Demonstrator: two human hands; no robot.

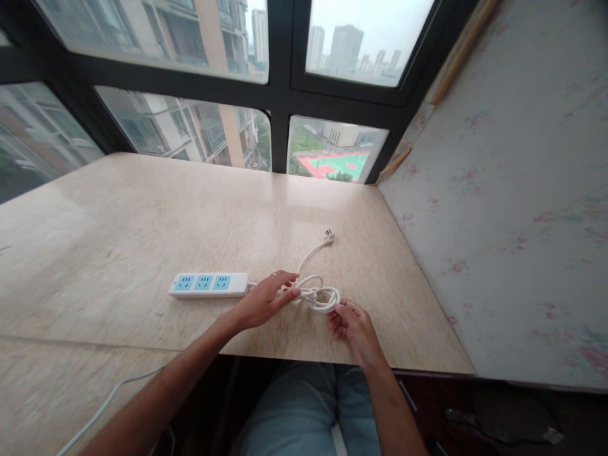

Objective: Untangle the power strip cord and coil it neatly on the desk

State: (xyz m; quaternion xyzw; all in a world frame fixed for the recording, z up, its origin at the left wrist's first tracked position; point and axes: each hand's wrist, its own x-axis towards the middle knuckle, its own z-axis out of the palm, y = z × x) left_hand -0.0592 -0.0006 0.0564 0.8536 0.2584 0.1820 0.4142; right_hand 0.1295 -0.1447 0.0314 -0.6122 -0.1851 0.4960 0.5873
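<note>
A white power strip [209, 285] with blue socket faces lies flat on the sill. Its white power cord [325, 300] is gathered in loose loops to the right of it. My left hand [266, 299] rests over the left side of the loops, fingers stretched out and thumb apart, hiding part of the cord. At the right end of the coil, my right hand [354, 326] pinches the cord between thumb and fingers. Beyond the loops, the cord's plug [329, 235] lies on the surface with its prongs pointing away from me.
The marble-like sill [118, 234] runs up to dark-framed windows [280, 101]. A flower-patterned wall [513, 209] bounds the right side. Another thin white cable [109, 399] crosses the lower left. My legs [304, 405] are below the sill's front edge.
</note>
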